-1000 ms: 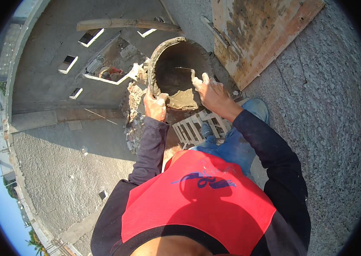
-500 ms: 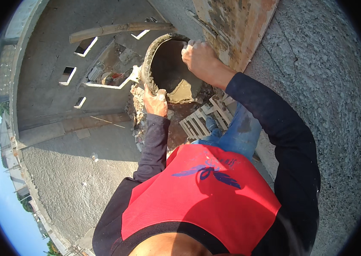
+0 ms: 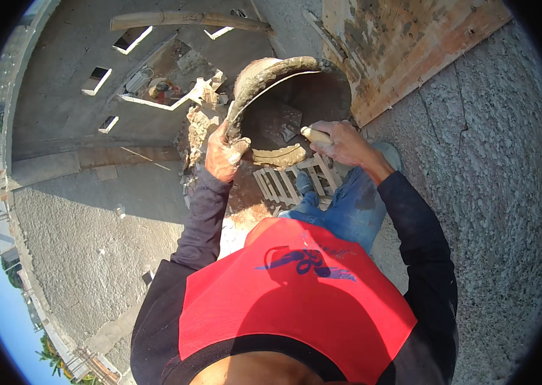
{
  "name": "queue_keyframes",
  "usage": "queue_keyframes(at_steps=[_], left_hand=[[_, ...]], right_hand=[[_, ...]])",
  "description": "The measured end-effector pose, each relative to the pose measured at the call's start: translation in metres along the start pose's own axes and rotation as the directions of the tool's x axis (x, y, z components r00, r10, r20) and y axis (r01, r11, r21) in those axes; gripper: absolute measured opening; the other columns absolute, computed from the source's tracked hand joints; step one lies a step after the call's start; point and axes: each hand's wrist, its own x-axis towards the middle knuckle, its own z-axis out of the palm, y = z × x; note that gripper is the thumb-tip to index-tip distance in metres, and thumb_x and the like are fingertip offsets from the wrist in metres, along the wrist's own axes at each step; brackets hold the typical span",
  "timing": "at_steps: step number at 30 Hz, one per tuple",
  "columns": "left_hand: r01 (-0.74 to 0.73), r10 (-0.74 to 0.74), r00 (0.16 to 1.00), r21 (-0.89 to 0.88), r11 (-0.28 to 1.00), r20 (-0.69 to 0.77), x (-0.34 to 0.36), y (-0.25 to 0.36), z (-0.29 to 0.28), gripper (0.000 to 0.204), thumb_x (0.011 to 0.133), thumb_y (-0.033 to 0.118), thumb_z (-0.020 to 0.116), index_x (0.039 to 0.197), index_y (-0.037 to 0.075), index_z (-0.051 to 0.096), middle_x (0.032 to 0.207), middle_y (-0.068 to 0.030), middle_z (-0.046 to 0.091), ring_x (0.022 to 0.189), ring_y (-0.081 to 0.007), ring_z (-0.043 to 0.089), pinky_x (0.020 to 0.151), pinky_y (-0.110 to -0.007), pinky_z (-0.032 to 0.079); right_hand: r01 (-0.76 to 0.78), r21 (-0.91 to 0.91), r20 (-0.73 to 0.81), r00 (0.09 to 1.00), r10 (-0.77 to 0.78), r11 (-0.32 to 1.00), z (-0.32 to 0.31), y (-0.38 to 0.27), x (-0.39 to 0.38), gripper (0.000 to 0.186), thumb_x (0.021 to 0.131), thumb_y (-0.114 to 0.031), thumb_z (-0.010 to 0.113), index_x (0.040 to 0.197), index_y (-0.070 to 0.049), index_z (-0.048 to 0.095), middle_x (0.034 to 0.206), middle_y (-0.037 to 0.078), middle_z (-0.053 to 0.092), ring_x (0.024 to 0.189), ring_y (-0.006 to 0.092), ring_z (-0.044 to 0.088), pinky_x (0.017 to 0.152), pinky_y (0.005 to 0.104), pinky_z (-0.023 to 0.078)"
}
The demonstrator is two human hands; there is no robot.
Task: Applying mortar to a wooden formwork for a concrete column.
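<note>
A dark, mortar-crusted bucket [image 3: 271, 72] is tilted with its mouth toward me. My left hand [image 3: 222, 158] is closed on the left side of its rim. Wet grey-brown mortar [image 3: 277, 156] lies along the lower inside edge. My right hand [image 3: 343, 142] is wrapped round the pale handle of a trowel [image 3: 291, 122]. The trowel's blade reaches into the bucket, grey against the dark inside, and its outline is hard to make out in the shade.
A mortar-stained board [image 3: 406, 58] leans at the upper right beside a rough grey wall [image 3: 489, 160]. Below the bucket, a slatted wooden pallet [image 3: 296, 181] lies near my foot. A curved wooden pole [image 3: 187, 21] crosses the upper left, above a wall with several openings.
The bucket has tipped and its mouth looks wider. My right hand has come down from the far rim to the bucket's lower right, where the trowel now shows. My left hand stays on the rim.
</note>
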Motion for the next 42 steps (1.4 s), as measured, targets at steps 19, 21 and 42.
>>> queue_keyframes(at_steps=[19,21,42], left_hand=[[0.177,-0.396,0.906,-0.716,0.675,-0.149,-0.002,-0.039,0.002,0.046,0.076,0.0,0.047,0.121,0.007,0.047,0.104,-0.0108,0.059,0.079,-0.023,0.063,0.058,-0.037,0.057],[0.156,-0.382,0.914,-0.756,0.636,-0.133,-0.003,-0.046,0.004,0.053,0.073,-0.003,0.047,0.125,0.008,0.045,0.107,-0.0113,0.059,0.085,-0.0257,0.064,0.064,-0.041,0.059],[0.06,-0.164,0.981,-0.648,0.76,-0.102,0.033,-0.03,0.016,0.044,0.074,-0.007,0.051,0.117,0.003,0.051,0.088,-0.0045,0.06,0.071,-0.0142,0.061,0.063,-0.028,0.055]], right_hand=[[-0.043,0.34,-0.015,0.999,0.051,0.939,-0.175,-0.239,-0.074,0.039,0.089,-0.027,0.057,0.116,0.001,0.056,0.077,0.009,0.061,0.055,0.0112,0.055,0.045,0.0226,0.042],[-0.068,0.552,-0.122,0.979,0.161,0.831,-0.208,-0.26,-0.082,0.039,0.093,-0.027,0.053,0.119,0.003,0.052,0.073,0.009,0.059,0.049,0.0096,0.056,0.038,0.0194,0.043],[-0.309,-0.553,-0.477,0.879,0.011,0.774,-0.008,-0.079,0.03,0.04,0.08,-0.008,0.054,0.121,-0.009,0.053,0.094,0.018,0.057,0.08,0.0379,0.061,0.068,0.0476,0.049]])
